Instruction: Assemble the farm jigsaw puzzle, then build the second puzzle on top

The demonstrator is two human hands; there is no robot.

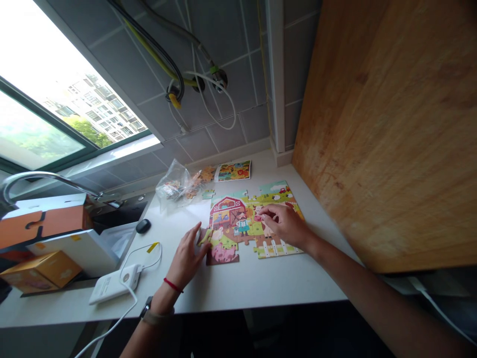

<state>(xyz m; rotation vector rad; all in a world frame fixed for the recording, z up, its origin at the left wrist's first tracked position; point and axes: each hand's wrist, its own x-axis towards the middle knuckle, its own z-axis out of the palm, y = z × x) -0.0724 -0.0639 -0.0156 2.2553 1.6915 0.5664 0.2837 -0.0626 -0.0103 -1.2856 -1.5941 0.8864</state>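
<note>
A partly joined farm puzzle (227, 233) lies on the white counter, showing a red barn, a farmer, a cow and a pink pig. Over its right section is my right hand (285, 224), thumb and forefinger pinched at the cow's head; whether a piece is between them is too small to tell. My left hand (188, 253) rests at the puzzle's left edge with its fingers apart, the fingertips beside a loose brown and green piece (203, 237). Another loose green piece (208, 194) sits by the upper left corner of the puzzle.
Behind the puzzle are a clear bag (173, 189) of pieces and a picture card (234, 171). To the left are a white power bank (115, 284) with a cable, a black oval object (143, 226), boxes (55, 223) and a tap (55, 176). A wooden panel (391, 134) stands at right.
</note>
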